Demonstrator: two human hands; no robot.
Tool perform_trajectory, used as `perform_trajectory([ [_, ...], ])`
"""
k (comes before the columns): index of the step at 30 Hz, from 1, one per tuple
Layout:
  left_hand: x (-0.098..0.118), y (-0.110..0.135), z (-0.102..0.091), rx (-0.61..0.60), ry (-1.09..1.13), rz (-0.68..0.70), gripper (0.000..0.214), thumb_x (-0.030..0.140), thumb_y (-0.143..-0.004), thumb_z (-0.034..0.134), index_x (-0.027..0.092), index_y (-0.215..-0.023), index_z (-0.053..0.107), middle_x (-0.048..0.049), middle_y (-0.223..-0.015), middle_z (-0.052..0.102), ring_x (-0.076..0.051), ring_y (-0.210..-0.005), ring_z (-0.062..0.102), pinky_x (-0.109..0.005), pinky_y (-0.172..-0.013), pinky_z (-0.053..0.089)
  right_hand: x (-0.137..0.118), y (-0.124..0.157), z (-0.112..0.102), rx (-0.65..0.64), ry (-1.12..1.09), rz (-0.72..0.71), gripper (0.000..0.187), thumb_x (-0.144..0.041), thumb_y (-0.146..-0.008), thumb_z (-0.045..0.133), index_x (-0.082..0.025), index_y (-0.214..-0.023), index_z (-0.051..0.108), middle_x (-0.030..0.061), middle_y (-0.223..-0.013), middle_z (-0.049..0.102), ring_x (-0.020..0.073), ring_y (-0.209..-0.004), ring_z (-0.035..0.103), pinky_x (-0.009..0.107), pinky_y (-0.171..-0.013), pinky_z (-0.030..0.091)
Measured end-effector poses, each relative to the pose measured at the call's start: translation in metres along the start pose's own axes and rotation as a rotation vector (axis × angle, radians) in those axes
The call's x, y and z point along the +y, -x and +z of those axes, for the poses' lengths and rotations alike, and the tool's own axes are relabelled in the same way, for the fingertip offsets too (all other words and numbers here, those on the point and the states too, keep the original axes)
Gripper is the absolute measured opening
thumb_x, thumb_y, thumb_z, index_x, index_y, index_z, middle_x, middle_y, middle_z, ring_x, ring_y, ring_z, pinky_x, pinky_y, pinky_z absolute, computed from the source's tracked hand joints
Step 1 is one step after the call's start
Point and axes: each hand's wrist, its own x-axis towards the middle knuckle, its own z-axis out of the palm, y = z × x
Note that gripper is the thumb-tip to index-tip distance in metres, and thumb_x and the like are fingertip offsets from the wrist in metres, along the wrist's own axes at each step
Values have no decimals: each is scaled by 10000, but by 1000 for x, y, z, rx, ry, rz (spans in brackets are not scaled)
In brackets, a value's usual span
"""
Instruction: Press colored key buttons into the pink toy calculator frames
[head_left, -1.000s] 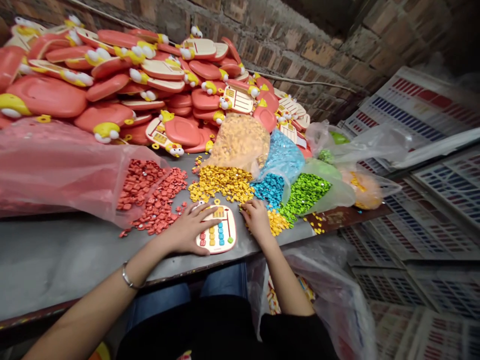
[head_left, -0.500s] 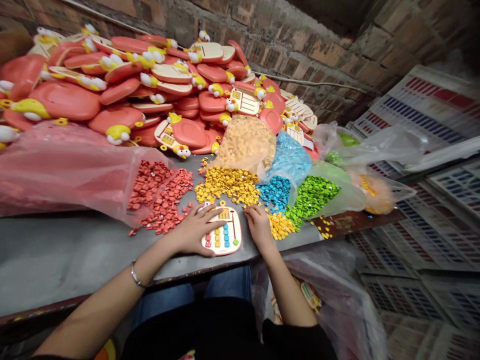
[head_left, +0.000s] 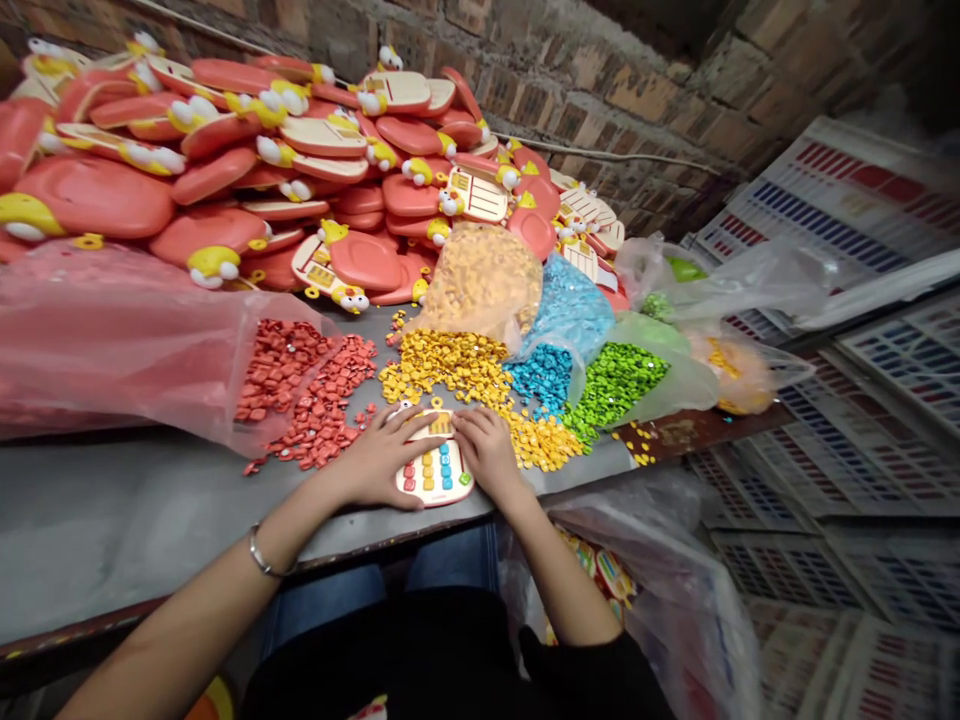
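Note:
A cream toy board (head_left: pixel 434 491) with rows of red, yellow and blue buttons and one green button lies near the table's front edge. My left hand (head_left: pixel 379 462) grips it from the left, thumb at the lower edge and fingers spread across the upper part. Over the upper right of the board, my right hand (head_left: pixel 487 452) has its fingers bent together, close to the yellow section. Anything pinched in those fingertips is hidden. Just behind both hands lie loose yellow buttons (head_left: pixel 450 362), and red buttons (head_left: pixel 322 405) are to the left.
Blue buttons (head_left: pixel 541 375) and green buttons (head_left: pixel 619 380) spill from plastic bags at the right. A large pink bag (head_left: pixel 127 360) lies at the left. Red duck-headed toy boards (head_left: pixel 367 262) are heaped along the brick wall. Plastic crates (head_left: pixel 832 200) stand at the right.
My right hand has moved left from beside the board, near the yellow buttons, onto its upper right part. The left hand keeps its hold. The whole view has shifted slightly.

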Motion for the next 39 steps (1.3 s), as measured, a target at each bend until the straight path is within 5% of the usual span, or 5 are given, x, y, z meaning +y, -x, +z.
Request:
perform_trajectory([
  [18, -1, 0, -1, 14, 6, 9, 888, 644, -679, 701, 361, -1454, 372, -52, -1581, 238, -375, -1424, 202, -544, -1147, 69, -9, 21, -40, 0, -146, 100, 202, -227, -947, 486, -231, -1012, 677, 67, -1027, 690, 228, -1018, 582, 429, -921, 473],
  [23, -2, -1, 2, 16, -4, 5, 901, 656, -668, 701, 347, -1452, 383, -52, -1580, 240, -372, -1423, 203, -535, -1148, 81, -1, -1, -24, -107, -119, -42, 338, -231, -953, 474, -251, -1273, 579, 68, -1322, 591, 238, -1285, 451, 484, -1077, 375],
  [30, -2, -1, 2, 16, 13, 53, 909, 705, -696, 656, 368, -1475, 329, -33, -1593, 202, -363, -1438, 170, -531, -1155, 59, -4, -2, -33, -47, -142, 34, 252, -279, -959, 487, -222, -1129, 663, 82, -1020, 697, 229, -1024, 601, 423, -932, 479],
  [36, 0, -2, 2, -10, -8, 20, 893, 678, -693, 671, 342, -1462, 366, -57, -1588, 220, -354, -1441, 173, -535, -1152, 60, 2, 6, -27, -139, -161, -17, 432, -348, -953, 491, -237, -1370, 474, 84, -1395, 531, 253, -1350, 394, 479, -1100, 353],
  [39, 0, -2, 2, -7, -17, 19, 901, 672, -690, 677, 351, -1466, 353, -54, -1592, 206, -350, -1443, 168, -533, -1151, 66, 2, 1, -19, -97, -163, 26, 351, -329, -966, 449, -215, -1289, 527, 94, -1270, 620, 239, -1249, 504, 464, -1100, 346],
])
